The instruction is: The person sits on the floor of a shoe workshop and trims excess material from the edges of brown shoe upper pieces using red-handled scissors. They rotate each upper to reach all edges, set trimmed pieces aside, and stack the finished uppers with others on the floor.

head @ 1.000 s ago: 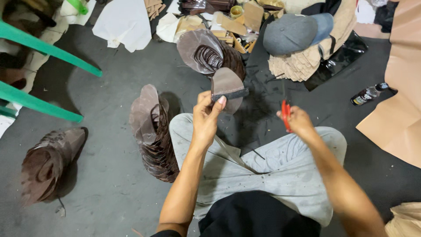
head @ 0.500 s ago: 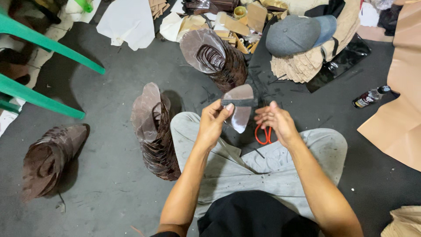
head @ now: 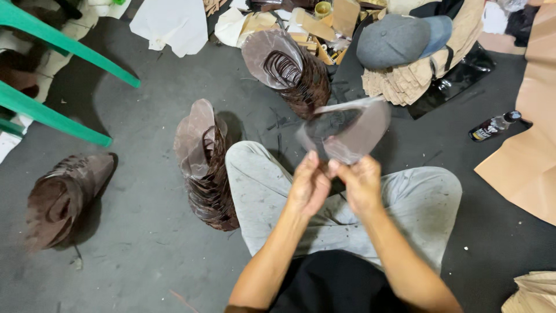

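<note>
1. Brown cut-out piece point(head: 353, 130), blurry, held up above the knees, just past both hands and fanning away up and to the right.
2. Long axis roughly left-right, bottom edge pinched.
3. Left hand point(head: 308, 186) and right hand point(head: 364, 184) side by side, nearly touching, fingers closed on that lower edge; neither really nearer.
4. Stacks of similar brown pieces point(head: 204, 168) on the floor point(head: 133, 243), just left of the knee, another stack point(head: 292, 72) beyond.

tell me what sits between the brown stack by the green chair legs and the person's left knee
In the head view, another upright stack of brown cut pieces stands between the slumped stack and the left knee, right against the knee.
</note>
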Motion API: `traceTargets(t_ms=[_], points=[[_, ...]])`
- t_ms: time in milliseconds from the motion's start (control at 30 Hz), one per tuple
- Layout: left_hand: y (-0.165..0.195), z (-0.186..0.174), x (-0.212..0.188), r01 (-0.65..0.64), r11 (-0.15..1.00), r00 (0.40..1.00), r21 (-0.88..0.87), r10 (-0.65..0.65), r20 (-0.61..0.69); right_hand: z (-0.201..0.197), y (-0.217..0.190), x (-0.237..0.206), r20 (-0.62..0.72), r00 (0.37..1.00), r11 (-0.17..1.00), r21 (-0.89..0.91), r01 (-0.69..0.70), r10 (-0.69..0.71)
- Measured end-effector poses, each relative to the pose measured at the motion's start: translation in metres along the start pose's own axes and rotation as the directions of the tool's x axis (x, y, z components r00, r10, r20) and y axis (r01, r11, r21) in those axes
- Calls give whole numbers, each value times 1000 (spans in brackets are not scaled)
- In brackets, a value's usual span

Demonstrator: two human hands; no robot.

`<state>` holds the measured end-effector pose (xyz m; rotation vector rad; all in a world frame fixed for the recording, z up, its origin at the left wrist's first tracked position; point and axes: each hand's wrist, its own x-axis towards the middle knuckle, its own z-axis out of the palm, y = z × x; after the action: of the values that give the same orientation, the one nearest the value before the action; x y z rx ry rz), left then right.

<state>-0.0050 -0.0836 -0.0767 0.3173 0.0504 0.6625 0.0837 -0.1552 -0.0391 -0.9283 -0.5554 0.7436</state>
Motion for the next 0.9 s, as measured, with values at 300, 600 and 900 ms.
traceTargets(t_ms=[300,600,900], points=[[43,-16,-3,147,968,989,-205,-144,29,-23,-14,14,237,899,603,676,-425,367],[73,16,-20,81,898,993,432,-110,42,-9,-19,30,-102,979,984,-1,-178,177],[84,5,18,-48,-166,895,985,432,117,-21,-40,47,57,899,563,-762,320,-435]])
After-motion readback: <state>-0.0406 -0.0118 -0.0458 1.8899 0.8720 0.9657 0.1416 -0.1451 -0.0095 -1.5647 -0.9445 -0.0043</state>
